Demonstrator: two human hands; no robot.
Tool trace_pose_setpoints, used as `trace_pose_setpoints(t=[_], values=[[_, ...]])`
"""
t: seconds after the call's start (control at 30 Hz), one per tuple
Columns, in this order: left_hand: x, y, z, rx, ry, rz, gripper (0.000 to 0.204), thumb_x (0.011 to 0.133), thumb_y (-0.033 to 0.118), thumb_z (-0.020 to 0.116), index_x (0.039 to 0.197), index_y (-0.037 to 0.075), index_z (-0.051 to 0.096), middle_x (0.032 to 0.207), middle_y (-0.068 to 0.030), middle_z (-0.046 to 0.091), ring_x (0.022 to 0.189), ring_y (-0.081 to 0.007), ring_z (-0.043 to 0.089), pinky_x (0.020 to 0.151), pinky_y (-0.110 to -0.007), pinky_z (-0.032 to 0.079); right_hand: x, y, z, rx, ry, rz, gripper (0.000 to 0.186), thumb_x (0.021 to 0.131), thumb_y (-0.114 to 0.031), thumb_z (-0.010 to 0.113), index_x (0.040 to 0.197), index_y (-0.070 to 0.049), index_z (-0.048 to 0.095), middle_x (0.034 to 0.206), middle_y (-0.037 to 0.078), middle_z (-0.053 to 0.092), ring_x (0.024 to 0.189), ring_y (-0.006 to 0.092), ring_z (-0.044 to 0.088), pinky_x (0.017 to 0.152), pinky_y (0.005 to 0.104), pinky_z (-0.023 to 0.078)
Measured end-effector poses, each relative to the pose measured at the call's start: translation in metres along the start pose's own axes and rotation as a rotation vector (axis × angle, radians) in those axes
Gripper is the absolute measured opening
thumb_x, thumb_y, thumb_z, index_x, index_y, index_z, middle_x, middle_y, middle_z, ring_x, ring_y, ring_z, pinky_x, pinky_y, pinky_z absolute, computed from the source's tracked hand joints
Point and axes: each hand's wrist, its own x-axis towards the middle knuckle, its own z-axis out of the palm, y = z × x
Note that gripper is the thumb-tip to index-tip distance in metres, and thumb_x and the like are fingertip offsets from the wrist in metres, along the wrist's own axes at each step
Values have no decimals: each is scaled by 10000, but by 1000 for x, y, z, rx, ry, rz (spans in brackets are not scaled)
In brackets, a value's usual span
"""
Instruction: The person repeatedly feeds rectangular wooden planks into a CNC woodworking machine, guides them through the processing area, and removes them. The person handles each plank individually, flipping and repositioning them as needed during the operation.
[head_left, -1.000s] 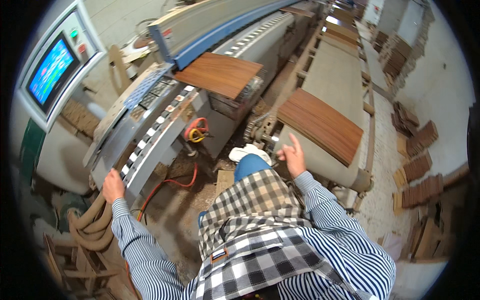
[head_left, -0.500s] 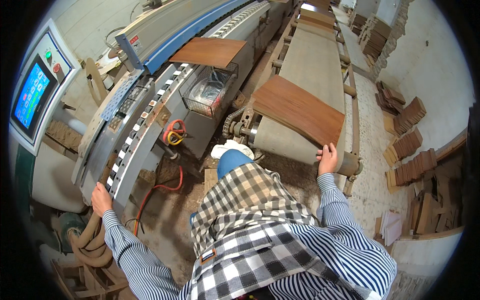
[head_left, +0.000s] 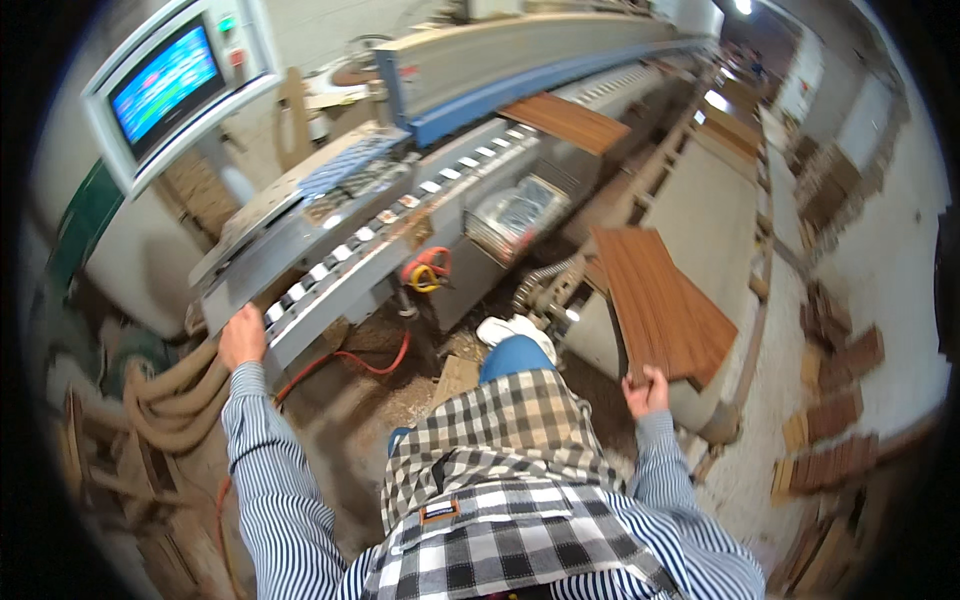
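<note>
While right hand point(head_left: 648, 391) is grasping upper brown panel point(head_left: 643, 300) by near end over conveyor point(head_left: 690, 210), left hand point(head_left: 243, 338) is curling at rail point(head_left: 330, 272) end, grip unclear; floor strip point(head_left: 602, 208) is flanking conveyor; wire basket point(head_left: 488, 236) is holding clear plastic point(head_left: 525, 203).

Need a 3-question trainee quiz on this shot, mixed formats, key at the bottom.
1. Fill in: The ____ hand grips the near end of the upper brown panel over the conveyor.
2. True or false: The left hand rests on the conveyor.
3. The control screen is in which part of the picture? A) lower right B) upper left C) centre

Key:
1. The right hand.
2. False; it is at the rail's near end.
3. B
</note>
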Motion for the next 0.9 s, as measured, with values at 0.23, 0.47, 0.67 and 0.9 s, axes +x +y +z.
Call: trace_pose_setpoints(t=[0.23,0.47,0.67,0.9], values=[[-3,12,-6,-53,13,-34,460,865,372,353,805,39,665,790,-211,624,769,-378,606,730,-463,468,-50,18,23,-272,-124,-151,306,820,-129,593,1094,-62,475,894,73,567,767,173,563,639,340,502],[-7,5,-11,-82,40,-50,433,863,359,374,791,47,666,782,-199,629,750,-360,610,723,-447,465,-80,21,84,-409,-406,-132,395,784,-86,577,1151,-33,442,961,91,562,786,209,572,640,345,496],[-4,7,-6,-84,51,-20,428,862,355,380,781,46,666,760,-197,628,727,-357,612,710,-443,468,-83,68,179,-457,-654,126,424,775,-101,584,1162,-6,440,1013,110,578,860,218,588,691,352,496],[-6,7,-8,-75,71,-13,432,865,347,381,757,38,663,753,-202,625,718,-357,611,708,-443,467,-100,168,269,-446,-887,271,422,813,-113,601,1180,10,431,1058,94,543,908,181,562,748,313,501]])
